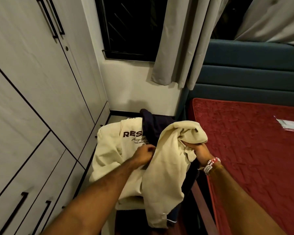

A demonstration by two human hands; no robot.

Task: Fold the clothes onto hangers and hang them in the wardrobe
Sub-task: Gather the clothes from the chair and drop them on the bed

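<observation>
The right hand [200, 150] grips a bunch of limp cream shirt [166, 175]; the left hand [143, 155] pinches its edge. It hangs over a printed cream top [109, 155], between the closed wardrobe [32, 99] and a red quilted bed [253, 150].

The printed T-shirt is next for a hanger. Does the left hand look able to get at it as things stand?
Probably yes, once freed: the left hand pinches the held cream shirt just over the printed T-shirt, whose left part lies uncovered; the navy garment overlaps only its right edge.
</observation>
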